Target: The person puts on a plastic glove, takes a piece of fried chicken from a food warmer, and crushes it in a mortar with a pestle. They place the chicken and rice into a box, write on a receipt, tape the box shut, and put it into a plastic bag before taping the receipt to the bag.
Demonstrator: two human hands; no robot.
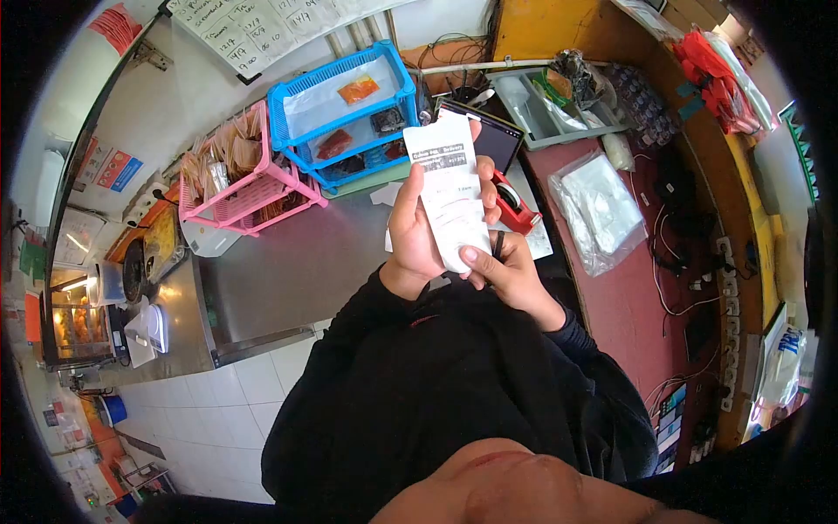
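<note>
A long white paper slip with printed text, handwriting and dark bands is held up in front of the body. My left hand wraps it from behind, thumb along the left edge and fingertips showing past the right edge. The thumb of my right hand presses on the lower end of the slip, with the other fingers partly hidden below it. Just right of the slip lies a red tape dispenser. Behind it a dark screen is partly covered by the slip and fingers.
Stacked blue baskets with packets and pink baskets with papers stand on the metal counter. A grey tray sits at the back. Clear plastic bags and cables lie on the reddish surface to the right.
</note>
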